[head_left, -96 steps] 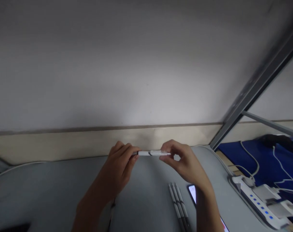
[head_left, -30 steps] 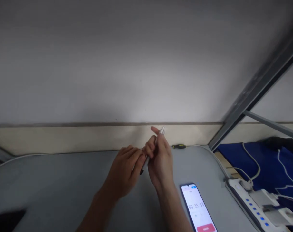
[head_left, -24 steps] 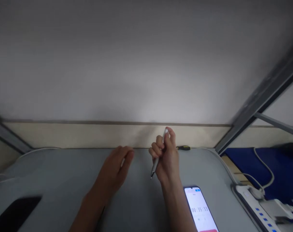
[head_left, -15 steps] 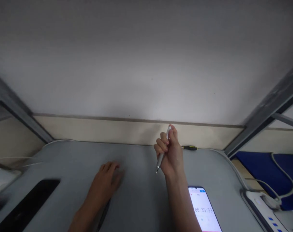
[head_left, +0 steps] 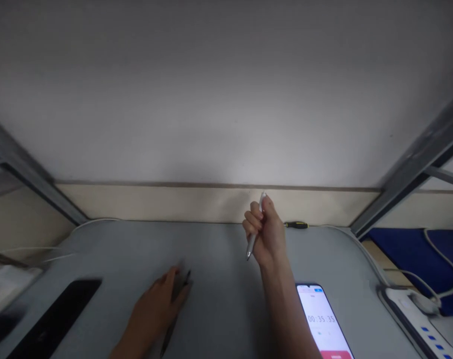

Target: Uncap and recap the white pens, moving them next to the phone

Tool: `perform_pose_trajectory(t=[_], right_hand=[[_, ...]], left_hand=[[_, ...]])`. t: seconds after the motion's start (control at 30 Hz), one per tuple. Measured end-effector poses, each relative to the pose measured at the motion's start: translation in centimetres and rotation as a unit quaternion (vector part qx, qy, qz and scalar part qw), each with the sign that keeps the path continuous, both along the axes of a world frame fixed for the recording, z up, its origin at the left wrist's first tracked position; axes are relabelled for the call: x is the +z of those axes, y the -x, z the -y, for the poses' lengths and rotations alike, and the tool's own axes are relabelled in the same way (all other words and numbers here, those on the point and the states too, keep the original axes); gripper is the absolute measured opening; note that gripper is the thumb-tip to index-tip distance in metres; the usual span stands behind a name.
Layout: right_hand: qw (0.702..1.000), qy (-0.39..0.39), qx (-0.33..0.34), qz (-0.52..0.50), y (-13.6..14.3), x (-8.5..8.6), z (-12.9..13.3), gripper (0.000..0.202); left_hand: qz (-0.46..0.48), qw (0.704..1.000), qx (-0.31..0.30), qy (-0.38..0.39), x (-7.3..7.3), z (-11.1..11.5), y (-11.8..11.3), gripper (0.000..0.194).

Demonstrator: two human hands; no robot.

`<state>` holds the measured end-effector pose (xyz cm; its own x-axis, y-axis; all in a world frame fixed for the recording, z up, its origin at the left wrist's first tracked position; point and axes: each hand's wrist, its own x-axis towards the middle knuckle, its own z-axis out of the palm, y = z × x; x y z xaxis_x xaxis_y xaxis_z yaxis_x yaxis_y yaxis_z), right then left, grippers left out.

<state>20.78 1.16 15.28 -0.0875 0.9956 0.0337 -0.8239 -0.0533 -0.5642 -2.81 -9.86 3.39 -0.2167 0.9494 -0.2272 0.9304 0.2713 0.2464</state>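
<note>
My right hand is raised above the far part of the desk, its fingers wrapped round a grey and white pen. The pen's metal tip points down toward me, and the thumb lies by its white top end. Low over the desk to the left is my left hand, slightly blurred, thumb and forefinger apart. A thin dark pen lies slantwise beneath its thumb, which hides the middle part. Whether the thumb presses on this pen is not clear.
A phone showing a running timer lies beside my right forearm. A screwdriver rests at the desk's back edge by the wall. A power strip with cables stands at right, a long black object at left. Metal posts flank the desk.
My left hand has drawn back a little toward me, and the dark pen's far end now shows past the thumb. My right hand keeps its grip. The view has shifted slightly.
</note>
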Motion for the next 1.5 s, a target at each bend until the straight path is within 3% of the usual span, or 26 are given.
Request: perform_pose_trajectory(t=[0.27, 0.37, 0.47, 0.57, 0.67, 0.77, 0.83, 0.93, 1.13, 1.27, 1.5], right_hand=[[0.997, -0.043, 0.001, 0.066, -0.8, 0.7, 0.9, 0.021], [0.995, -0.052, -0.009, 0.085, -1.8, 0.8, 1.6, 0.027], [0.994, -0.03, -0.041, 0.101, -2.9, -0.6, 2.8, 0.036], [0.982, 0.024, -0.076, 0.173, -3.3, -3.8, 4.9, 0.042], [0.924, 0.011, -0.153, 0.351, -2.9, -7.7, 7.8, 0.032], [0.819, -0.044, -0.18, 0.543, -2.1, -10.8, 10.3, 0.027], [0.755, -0.054, -0.212, 0.618, -1.7, -12.3, 11.2, 0.024], [0.679, -0.052, -0.26, 0.684, -1.4, -13.7, 11.5, 0.017], [0.53, 0.004, -0.276, 0.802, -2.2, -14.6, 11.6, 0.02], [0.501, 0.033, -0.281, 0.818, -3.5, -15.1, 13.2, 0.019], [0.514, 0.011, -0.283, 0.81, -5.5, -16.2, 15.2, 0.018]], left_hand=[[0.02, 0.999, -0.024, 0.008, 0.5, 1.3, -1.3, 0.058], [0.032, 0.999, -0.023, -0.003, 0.2, 2.1, -1.5, 0.056], [0.036, 0.999, -0.03, -0.016, -0.5, 3.1, -1.3, 0.054], [0.037, 0.996, -0.038, -0.074, -1.3, 3.7, -1.0, 0.05], [0.025, 0.991, -0.061, -0.113, -1.7, 4.0, -1.1, 0.043], [0.014, 0.987, -0.072, -0.145, -2.1, 4.1, -1.5, 0.04], [0.008, 0.983, -0.067, -0.168, -2.5, 4.2, -1.6, 0.038], [0.003, 0.979, -0.058, -0.195, -3.2, 4.3, -1.6, 0.033], [0.035, 0.974, -0.067, -0.212, -4.1, 4.3, -1.2, 0.038], [0.066, 0.968, -0.075, -0.229, -4.2, 4.6, -1.3, 0.039], [0.079, 0.973, -0.041, -0.214, -4.6, 5.1, -1.8, 0.042]])
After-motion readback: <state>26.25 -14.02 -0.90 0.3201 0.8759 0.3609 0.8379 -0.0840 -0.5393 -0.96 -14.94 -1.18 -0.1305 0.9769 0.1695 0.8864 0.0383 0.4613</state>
